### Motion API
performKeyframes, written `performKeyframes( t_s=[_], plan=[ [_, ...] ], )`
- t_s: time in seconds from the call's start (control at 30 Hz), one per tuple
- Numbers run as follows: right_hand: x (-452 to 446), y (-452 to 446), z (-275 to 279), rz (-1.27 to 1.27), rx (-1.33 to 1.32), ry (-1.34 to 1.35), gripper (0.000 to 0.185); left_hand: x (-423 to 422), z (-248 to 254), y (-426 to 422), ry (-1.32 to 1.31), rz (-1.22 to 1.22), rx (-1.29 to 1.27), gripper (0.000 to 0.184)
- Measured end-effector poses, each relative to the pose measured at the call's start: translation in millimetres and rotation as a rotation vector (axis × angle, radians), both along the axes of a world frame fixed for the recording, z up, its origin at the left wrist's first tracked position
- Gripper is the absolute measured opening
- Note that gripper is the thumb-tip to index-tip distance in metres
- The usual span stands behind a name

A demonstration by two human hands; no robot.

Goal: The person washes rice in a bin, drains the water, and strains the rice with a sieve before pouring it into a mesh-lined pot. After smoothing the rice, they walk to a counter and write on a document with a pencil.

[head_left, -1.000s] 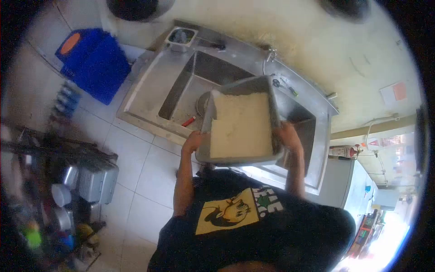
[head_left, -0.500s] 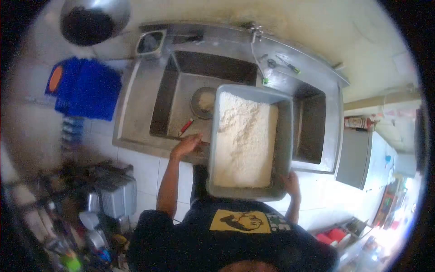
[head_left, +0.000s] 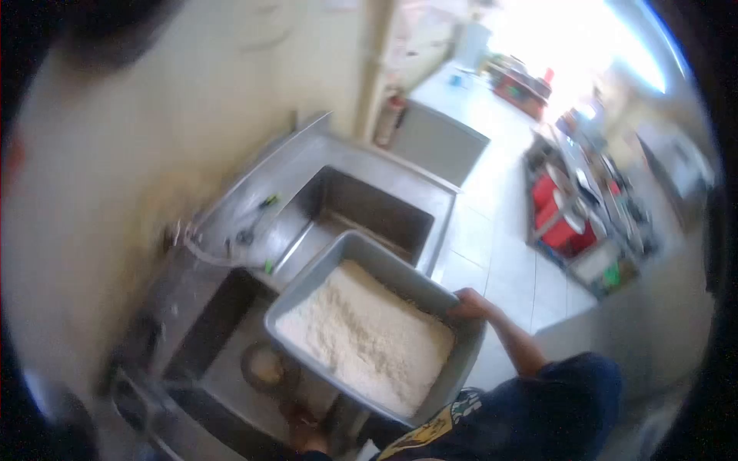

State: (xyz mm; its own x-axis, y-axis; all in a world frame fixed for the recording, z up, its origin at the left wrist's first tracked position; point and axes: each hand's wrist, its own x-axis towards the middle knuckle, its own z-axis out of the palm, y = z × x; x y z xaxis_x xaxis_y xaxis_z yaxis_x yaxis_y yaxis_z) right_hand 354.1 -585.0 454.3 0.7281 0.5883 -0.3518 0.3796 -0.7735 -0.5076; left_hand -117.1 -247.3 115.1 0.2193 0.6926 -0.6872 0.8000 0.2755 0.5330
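Observation:
A grey plastic tub [head_left: 453,376] is tilted in front of my body, beside and partly over the double sink. Off-white powdery stuff that looks like flour [head_left: 369,330] covers most of its bottom, with ridges on its surface. My right hand [head_left: 470,304] grips the tub's right-hand rim. Low in the view, my left hand [head_left: 304,429] is dark and blurred near the tub's other side; its fingers do not show clearly. In the left sink basin [head_left: 219,326] lies a round dark bowl or pan [head_left: 257,378] with some pale stuff in it.
The other basin [head_left: 377,223] is beyond the tub. On the sink ledge lie a green-tipped tool [head_left: 269,201] and a tap [head_left: 181,234]. A grey cabinet [head_left: 434,142] and a fire extinguisher [head_left: 390,119] stand past it. To the right, a rack [head_left: 573,230] holds red items above the tiled floor [head_left: 492,253].
My view has swung right towards the room. The tub now appears rotated, still held by my right hand. My left hand has become blurred at the lower edge.

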Motion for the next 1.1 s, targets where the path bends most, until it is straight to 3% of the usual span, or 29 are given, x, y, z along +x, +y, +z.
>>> performKeyframes(
  t_s=[0.27, 0.5, 0.57, 0.63, 0.67, 0.7, 0.73, 0.77, 0.8, 0.83, 0.87, 0.97, 1.03, 1.1],
  plan=[
    [-16, 2, 28, -0.071, -0.004, -0.005, 0.036, 13, 31, -28, -0.190, 0.231, -0.061, 0.057],
    [-8, 3, -4, -0.055, 0.069, -0.028, 0.034, 9, 88, -5, -0.437, 0.434, 0.115, 0.055],
    [-8, -4, -1, -0.003, 0.071, -0.017, 0.035, 42, 117, 45, -0.493, 0.405, 0.228, 0.054],
    [-17, -1, 23, -0.146, 0.136, 0.117, 0.038, 50, 145, 89, -0.261, 0.287, 0.330, 0.061],
    [-26, 15, 46, -0.171, -0.071, 0.019, 0.028, 35, 152, 108, -0.136, 0.054, 0.361, 0.065],
    [-29, 15, 47, -0.160, 0.066, 0.124, 0.027, 42, 283, 71, -0.371, 0.313, 0.114, 0.086],
    [-25, 14, 38, -0.118, 0.073, 0.165, 0.028, 59, 403, 41, -0.310, 0.442, 0.045, 0.089],
    [-10, 1, 0, 0.126, 0.150, -0.011, 0.029, 38, 389, 61, -0.396, 0.314, 0.352, 0.078],
    [-26, 17, 30, -0.044, 0.147, 0.121, 0.029, 19, 349, 81, -0.405, 0.243, 0.541, 0.061],
    [-21, 12, 12, -0.073, 0.224, 0.159, 0.029, 11, 371, 83, -0.407, 0.207, 0.555, 0.066],
    [-17, 13, 8, -0.059, 0.202, 0.147, 0.030, 2, 368, 92, -0.349, 0.158, 0.405, 0.058],
    [-12, 11, 1, -0.081, 0.205, 0.167, 0.031, 4, 373, 85, -0.351, 0.226, 0.310, 0.060],
    [-11, 12, 2, -0.120, 0.219, 0.210, 0.031, 12, 332, 78, -0.289, 0.247, 0.404, 0.061],
    [-9, 9, -4, -0.040, 0.205, 0.058, 0.033, 10, 263, 58, -0.224, 0.267, 0.502, 0.062]
  ],
)
